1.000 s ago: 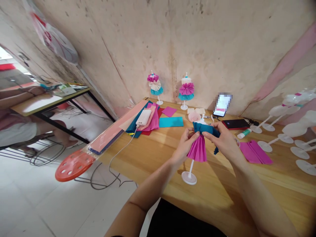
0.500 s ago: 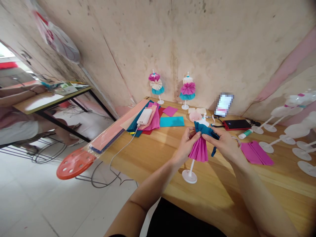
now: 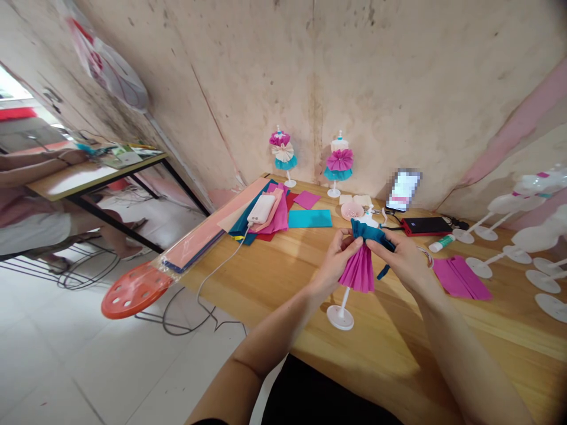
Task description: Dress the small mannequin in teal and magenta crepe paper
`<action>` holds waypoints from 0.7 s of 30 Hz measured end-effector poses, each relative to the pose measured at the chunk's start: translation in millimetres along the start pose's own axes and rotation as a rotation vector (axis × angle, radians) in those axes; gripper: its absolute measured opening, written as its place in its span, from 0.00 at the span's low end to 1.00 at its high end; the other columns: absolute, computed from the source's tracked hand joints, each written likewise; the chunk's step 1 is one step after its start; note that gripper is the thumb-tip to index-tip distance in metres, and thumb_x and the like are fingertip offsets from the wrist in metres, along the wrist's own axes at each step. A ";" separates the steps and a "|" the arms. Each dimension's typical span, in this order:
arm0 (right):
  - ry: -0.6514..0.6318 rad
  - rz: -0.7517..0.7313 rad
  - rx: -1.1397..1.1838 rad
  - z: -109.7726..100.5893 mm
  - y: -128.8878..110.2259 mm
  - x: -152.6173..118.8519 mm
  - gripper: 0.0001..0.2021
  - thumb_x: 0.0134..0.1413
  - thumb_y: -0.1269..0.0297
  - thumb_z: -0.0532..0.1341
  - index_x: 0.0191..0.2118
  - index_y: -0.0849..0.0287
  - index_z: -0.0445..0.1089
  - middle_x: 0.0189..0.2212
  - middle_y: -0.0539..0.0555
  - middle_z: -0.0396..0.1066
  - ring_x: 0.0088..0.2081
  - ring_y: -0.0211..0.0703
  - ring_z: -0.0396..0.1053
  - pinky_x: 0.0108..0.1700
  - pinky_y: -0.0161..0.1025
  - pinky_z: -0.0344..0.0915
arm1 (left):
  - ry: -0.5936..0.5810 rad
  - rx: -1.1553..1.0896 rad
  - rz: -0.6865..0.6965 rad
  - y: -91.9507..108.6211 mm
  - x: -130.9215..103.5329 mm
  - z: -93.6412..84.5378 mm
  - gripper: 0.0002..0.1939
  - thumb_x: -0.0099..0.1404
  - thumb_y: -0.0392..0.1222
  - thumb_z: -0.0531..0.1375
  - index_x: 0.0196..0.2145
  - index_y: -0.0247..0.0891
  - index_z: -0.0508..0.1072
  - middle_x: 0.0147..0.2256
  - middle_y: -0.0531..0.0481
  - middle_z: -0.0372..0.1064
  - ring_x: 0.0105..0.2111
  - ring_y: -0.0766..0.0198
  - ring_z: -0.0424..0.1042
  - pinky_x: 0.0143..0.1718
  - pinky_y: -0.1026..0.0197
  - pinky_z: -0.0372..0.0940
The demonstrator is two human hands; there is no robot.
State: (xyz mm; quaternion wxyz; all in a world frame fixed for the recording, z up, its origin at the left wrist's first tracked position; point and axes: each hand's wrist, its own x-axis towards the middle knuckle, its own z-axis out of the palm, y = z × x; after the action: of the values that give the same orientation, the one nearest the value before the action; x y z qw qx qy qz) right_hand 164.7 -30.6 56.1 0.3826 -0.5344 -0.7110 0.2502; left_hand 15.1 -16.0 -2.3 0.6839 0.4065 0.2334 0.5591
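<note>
A small white dress form (image 3: pixel 340 317) stands on the table in front of me, slightly tilted, wearing a pleated magenta paper skirt (image 3: pixel 358 271). Around its upper part lies a gathered dark teal crepe paper strip (image 3: pixel 367 230). My left hand (image 3: pixel 339 257) pinches the left side of the strip at the waist, thumb in front. On the other side, my right hand (image 3: pixel 396 254) grips the rest of the strip, and its loose end hangs below the fingers. My fingers partly hide the form's torso.
Two dressed forms (image 3: pixel 339 159) stand by the wall. Coloured paper sheets (image 3: pixel 278 218), a white power bank (image 3: pixel 261 209), a turquoise sheet (image 3: pixel 310 218), a phone (image 3: pixel 402 190), a glue stick (image 3: pixel 442 242) and magenta paper (image 3: pixel 460 276) lie around. Bare white forms (image 3: pixel 535 236) crowd the right. A person sits left.
The teal strip's pleats now spread more visibly across the form's front, and its hanging end has shifted slightly. Both hands keep their pinch in nearly the same place.
</note>
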 end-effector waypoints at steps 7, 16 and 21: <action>0.046 0.022 -0.039 1.4 5.1 -0.9 0.18 0.58 0.48 0.56 0.37 0.60 0.72 0.29 0.51 0.68 0.31 0.43 0.63 0.33 0.40 0.60 | -0.014 -0.015 -0.001 1.2 -0.3 1.5 0.17 0.61 0.48 0.64 0.42 0.40 0.64 0.38 0.52 0.69 0.36 0.68 0.68 0.41 0.62 0.61; 0.037 0.024 -0.023 2.7 7.0 -0.1 0.17 0.57 0.49 0.58 0.35 0.60 0.71 0.27 0.50 0.65 0.30 0.41 0.60 0.31 0.39 0.56 | 0.000 0.008 0.012 0.1 -0.2 0.4 0.17 0.62 0.48 0.63 0.43 0.40 0.64 0.38 0.51 0.68 0.36 0.68 0.67 0.41 0.62 0.60; 0.013 0.077 0.177 5.3 7.4 -0.1 0.18 0.55 0.48 0.60 0.38 0.59 0.73 0.29 0.51 0.68 0.31 0.42 0.62 0.31 0.39 0.58 | -0.018 0.025 0.011 1.5 -0.7 0.5 0.16 0.62 0.48 0.62 0.43 0.40 0.64 0.36 0.52 0.68 0.35 0.68 0.66 0.39 0.63 0.60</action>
State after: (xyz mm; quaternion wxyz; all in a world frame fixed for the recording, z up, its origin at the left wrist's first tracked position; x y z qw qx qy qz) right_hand 164.6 -28.2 47.4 0.4231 -0.5270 -0.6625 0.3230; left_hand 14.5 -16.8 -0.9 0.6777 0.4213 0.2321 0.5563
